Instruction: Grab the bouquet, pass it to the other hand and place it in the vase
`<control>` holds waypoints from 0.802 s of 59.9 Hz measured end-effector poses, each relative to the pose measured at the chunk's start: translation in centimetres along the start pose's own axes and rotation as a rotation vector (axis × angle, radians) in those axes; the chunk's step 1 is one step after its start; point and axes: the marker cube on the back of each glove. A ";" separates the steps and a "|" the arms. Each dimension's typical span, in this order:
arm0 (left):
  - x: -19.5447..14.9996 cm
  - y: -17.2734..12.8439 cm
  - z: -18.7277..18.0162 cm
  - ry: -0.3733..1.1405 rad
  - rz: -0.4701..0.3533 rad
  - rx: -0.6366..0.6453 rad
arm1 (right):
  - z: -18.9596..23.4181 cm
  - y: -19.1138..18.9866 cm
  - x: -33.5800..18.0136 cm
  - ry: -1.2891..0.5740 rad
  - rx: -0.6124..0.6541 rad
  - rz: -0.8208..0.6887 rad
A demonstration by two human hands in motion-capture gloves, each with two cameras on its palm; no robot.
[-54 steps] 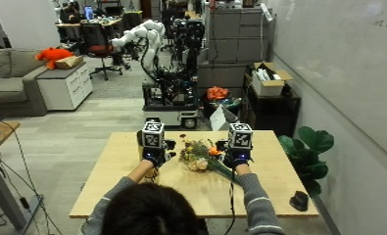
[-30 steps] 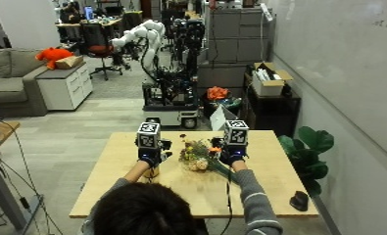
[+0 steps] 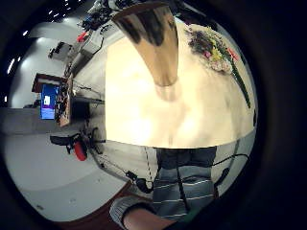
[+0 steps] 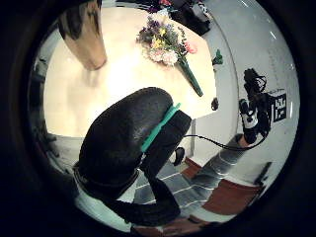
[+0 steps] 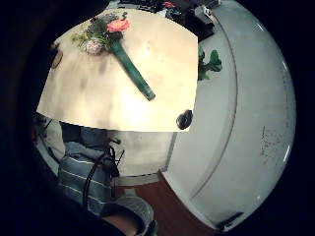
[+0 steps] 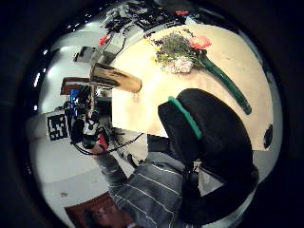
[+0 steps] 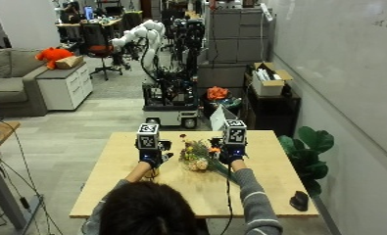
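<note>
The bouquet (image 7: 196, 155) of pink, yellow and white flowers with a green wrapped stem lies flat on the wooden table (image 7: 114, 193) between my hands. My left hand (image 7: 151, 156) is raised to its left and my right hand (image 7: 230, 154) to its right; neither holds anything. The right thumb side palm view has the bouquet (image 6: 183, 50) on the table beyond my thumb (image 6: 209, 137), apart from it. The golden vase (image 3: 153, 43) stands upright on the table close to my left palm, beside the bouquet (image 3: 213, 45). The outside view does not show the vase plainly.
A small black object (image 7: 299, 200) sits near the table's front right corner. A potted plant (image 7: 310, 147) stands on the floor right of the table. A cart with robot arms (image 7: 170, 98) stands beyond the far edge.
My right hand has shifted slightly left, closer to the bouquet. The left hand and the bouquet are where they were.
</note>
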 end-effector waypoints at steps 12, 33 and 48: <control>1.2 1.7 -0.5 0.003 0.035 -0.027 | 0.2 1.0 0.3 -0.008 -0.124 0.105; 1.9 1.7 0.5 0.005 0.076 -0.059 | -0.3 -0.6 1.3 -0.018 -0.121 0.124; 1.7 1.8 0.9 0.001 0.082 -0.073 | 1.0 -4.0 4.5 -0.081 0.019 0.088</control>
